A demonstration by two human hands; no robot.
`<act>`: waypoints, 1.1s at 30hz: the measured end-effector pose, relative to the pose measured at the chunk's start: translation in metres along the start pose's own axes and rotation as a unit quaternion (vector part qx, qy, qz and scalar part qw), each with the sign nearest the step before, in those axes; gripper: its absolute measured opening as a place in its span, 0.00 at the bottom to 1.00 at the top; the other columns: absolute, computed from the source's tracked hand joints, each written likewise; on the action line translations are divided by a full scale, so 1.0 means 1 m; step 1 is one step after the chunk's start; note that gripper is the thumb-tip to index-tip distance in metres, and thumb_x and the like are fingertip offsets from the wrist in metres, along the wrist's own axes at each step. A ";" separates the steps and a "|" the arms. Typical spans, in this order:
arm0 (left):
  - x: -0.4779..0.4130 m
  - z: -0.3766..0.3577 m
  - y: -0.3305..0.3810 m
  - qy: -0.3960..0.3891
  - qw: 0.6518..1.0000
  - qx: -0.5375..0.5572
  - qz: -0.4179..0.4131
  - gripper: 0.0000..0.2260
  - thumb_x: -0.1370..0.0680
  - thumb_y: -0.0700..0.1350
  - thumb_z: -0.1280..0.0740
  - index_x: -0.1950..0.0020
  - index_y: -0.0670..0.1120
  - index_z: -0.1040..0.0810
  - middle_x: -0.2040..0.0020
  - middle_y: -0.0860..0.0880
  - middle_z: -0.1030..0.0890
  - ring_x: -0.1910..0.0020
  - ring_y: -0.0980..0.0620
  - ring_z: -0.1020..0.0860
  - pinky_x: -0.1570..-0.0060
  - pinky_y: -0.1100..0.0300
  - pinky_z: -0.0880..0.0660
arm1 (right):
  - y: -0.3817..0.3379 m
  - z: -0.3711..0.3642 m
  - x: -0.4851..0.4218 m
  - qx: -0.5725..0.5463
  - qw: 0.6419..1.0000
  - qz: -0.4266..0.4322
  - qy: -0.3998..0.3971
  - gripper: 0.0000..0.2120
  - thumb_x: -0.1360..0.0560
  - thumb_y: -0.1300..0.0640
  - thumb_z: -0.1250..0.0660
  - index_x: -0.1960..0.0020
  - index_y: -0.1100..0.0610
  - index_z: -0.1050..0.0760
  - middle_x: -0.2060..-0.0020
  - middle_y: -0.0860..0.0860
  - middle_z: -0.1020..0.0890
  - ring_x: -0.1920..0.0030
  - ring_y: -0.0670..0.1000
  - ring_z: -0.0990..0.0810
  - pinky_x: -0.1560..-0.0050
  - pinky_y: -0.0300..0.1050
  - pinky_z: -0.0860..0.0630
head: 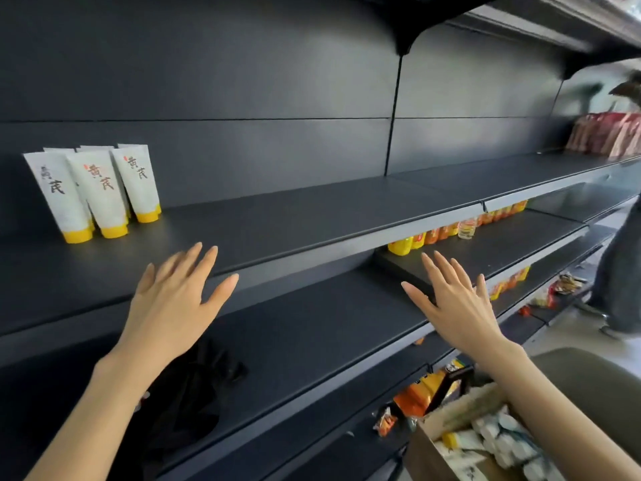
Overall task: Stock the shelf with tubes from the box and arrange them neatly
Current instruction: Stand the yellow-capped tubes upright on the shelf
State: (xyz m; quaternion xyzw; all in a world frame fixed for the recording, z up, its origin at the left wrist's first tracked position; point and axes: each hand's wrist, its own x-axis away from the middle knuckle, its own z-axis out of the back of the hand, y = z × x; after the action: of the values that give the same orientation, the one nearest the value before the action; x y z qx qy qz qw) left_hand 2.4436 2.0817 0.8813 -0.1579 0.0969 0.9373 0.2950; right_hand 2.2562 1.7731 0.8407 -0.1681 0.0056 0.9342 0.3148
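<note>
On the shelf (312, 216), the back tubes (95, 147) show only top edges behind the front tubes (100, 192), so their count is unclear. Under the shelf's front lip the bottles (438, 235) lose their tops, and the box (426, 442) lower down is cut by the bottom edge, its contents blurred. At the shelf's far right end, packets (607, 135) and a person (621, 272) are smeared, the person cut by the right edge.

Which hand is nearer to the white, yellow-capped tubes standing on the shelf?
Left. The left hand hovers below-right of the white yellow-capped tubes; the right hand is much farther right.
</note>
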 end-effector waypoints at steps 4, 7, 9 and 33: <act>0.005 -0.019 0.051 -0.005 0.999 0.019 -0.029 0.37 0.27 0.66 0.59 0.23 0.50 0.45 0.22 0.50 0.44 0.24 0.49 0.45 0.27 0.47 0.48 | 0.055 -0.008 0.019 -0.011 0.999 -0.040 -0.020 0.39 0.28 0.30 0.60 0.22 0.48 0.55 0.22 0.48 0.50 0.23 0.52 0.53 0.27 0.61 0.52; 0.010 -0.037 0.093 0.004 0.996 0.041 -0.076 0.35 0.26 0.64 0.55 0.24 0.48 0.42 0.23 0.48 0.40 0.25 0.48 0.42 0.27 0.45 0.46 | 0.093 -0.015 0.033 -0.019 0.997 -0.063 -0.032 0.39 0.28 0.31 0.59 0.22 0.48 0.54 0.22 0.48 0.50 0.23 0.52 0.53 0.27 0.61 0.52; 0.013 -0.051 0.121 0.003 0.992 0.054 -0.110 0.33 0.24 0.64 0.54 0.24 0.47 0.41 0.24 0.47 0.39 0.25 0.47 0.40 0.27 0.45 0.46 | 0.115 -0.022 0.042 -0.030 0.995 -0.080 -0.042 0.38 0.27 0.32 0.58 0.22 0.48 0.54 0.23 0.48 0.49 0.23 0.52 0.52 0.27 0.62 0.51; -0.077 -0.287 0.294 -0.261 0.893 0.060 -0.362 0.31 0.22 0.62 0.55 0.22 0.49 0.49 0.22 0.50 0.45 0.24 0.51 0.46 0.26 0.50 0.49 | 0.238 -0.188 0.116 -0.095 0.879 -0.440 -0.155 0.33 0.22 0.37 0.49 0.23 0.53 0.48 0.23 0.54 0.44 0.25 0.56 0.44 0.28 0.58 0.41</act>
State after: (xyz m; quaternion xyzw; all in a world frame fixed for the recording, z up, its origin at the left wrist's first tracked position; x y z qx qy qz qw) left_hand 2.4003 1.7253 0.6668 0.0865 0.0083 0.7654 0.6376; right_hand 2.0875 1.6281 0.6041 -0.0350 -0.2065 0.7093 0.6730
